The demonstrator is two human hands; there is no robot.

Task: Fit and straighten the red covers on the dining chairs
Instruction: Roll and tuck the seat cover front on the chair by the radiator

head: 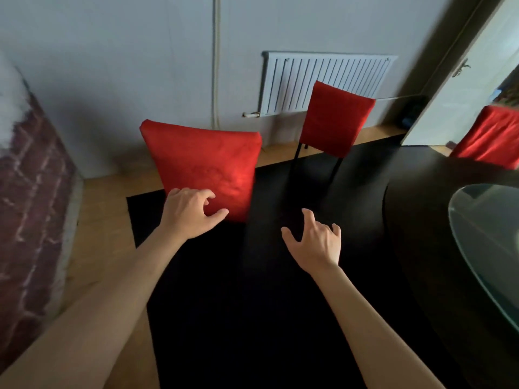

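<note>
A red cover (205,161) sits over the back of the nearest chair, left of centre, smooth with a faint pattern. My left hand (191,213) hovers at its lower edge with fingers loosely spread, holding nothing; whether it touches the fabric is unclear. My right hand (316,242) is out over the dark chair seat to the right, fingers spread and empty. A second chair's red cover (334,119) stands further back on thin black legs. A third red cover (488,136) shows at the far right, creased.
A dark round table (421,220) with a glass turntable (483,242) fills the right side. A black rug (224,304) covers the wooden floor. A white radiator (325,80) hangs on the back wall. A brick-patterned surface (28,206) stands at left; an open door (460,80) at right.
</note>
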